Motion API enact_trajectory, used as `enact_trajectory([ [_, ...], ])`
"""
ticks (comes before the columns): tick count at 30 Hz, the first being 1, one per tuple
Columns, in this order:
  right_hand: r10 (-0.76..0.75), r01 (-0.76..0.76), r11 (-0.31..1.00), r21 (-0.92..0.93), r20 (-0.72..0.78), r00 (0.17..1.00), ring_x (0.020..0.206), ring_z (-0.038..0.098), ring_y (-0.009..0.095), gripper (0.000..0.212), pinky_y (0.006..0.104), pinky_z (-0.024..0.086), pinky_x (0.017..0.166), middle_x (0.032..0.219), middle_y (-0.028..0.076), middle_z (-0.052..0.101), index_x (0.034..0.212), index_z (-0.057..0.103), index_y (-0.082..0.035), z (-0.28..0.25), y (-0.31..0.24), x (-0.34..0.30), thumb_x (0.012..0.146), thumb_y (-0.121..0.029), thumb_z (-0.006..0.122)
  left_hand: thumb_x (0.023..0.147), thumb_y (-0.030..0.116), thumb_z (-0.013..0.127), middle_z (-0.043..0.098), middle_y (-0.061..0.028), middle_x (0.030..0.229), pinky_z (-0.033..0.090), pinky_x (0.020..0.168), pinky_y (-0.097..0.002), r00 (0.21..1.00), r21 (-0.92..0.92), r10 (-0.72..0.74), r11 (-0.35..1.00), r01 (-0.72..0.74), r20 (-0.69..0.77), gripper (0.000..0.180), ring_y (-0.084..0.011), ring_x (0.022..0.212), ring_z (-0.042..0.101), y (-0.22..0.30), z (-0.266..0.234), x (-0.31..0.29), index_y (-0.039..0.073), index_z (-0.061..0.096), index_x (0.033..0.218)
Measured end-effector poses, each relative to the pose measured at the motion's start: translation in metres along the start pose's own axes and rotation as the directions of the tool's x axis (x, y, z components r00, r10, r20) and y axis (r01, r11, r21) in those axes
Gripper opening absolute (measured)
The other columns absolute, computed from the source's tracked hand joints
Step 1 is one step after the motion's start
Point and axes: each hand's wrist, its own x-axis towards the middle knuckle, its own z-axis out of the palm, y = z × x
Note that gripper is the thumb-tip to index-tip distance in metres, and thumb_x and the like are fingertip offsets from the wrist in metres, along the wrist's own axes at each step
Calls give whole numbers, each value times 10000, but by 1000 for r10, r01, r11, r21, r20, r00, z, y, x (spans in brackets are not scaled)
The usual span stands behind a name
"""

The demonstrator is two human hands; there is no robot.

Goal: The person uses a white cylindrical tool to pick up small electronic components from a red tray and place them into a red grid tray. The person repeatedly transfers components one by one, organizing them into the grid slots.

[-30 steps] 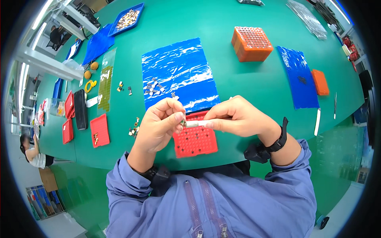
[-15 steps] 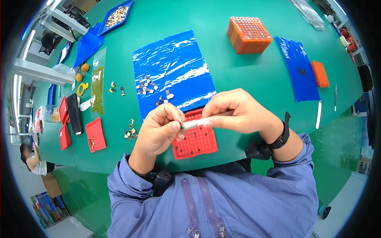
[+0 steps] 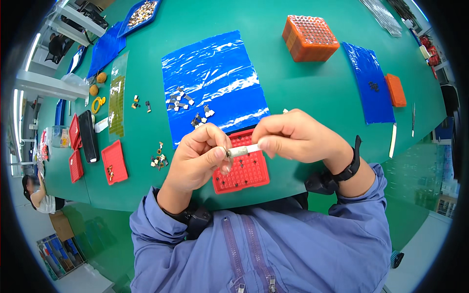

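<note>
My left hand (image 3: 202,155) pinches a small pale cylindrical piece (image 3: 238,151) with a dark end, between thumb and forefinger. In the fingers of my right hand (image 3: 295,136) is a narrow white strip (image 3: 253,148), its tip meeting the cylinder's right end. Whether the strip lies on the cylinder or goes into it I cannot tell. Both hands hover over a red tray (image 3: 254,178) with rows of small pockets, several of which hold tiny dark parts. My left hand and the cylinder hide part of the tray.
Beyond the tray lies a blue sheet (image 3: 215,73) with small black-and-white parts (image 3: 180,100). Loose parts (image 3: 159,158) and another red tray (image 3: 115,163) are at left. An orange box stack (image 3: 310,41) stands far right; a second blue sheet (image 3: 369,88) lies nearer the right edge.
My right fingers have shifted slightly along the white strip, and its part behind them no longer shows. My left hand keeps its pinch. The whole view has tilted a little.
</note>
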Motion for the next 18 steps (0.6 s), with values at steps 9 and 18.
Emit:
enact_trajectory([
  [9,13,-14,1000,14,13,1000,534,430,59,104,228,343,485,638,6,533,861,594,-15,-5,-5,-1,846,-113,627,886,154,576,491,-49,723,423,527,-199,998,140,-18,990,25,-54,163,-101,573,501,3,6,1,55,453,848],
  [18,-52,52,998,-35,-9,999,563,451,41,79,193,345,485,676,6,544,880,600,-2,-5,-4,-2,856,-77,613,897,72,540,526,-73,791,473,588,-222,1000,11,9,1000,-10,7,89,-114,667,576,-2,0,1,12,476,883],
])
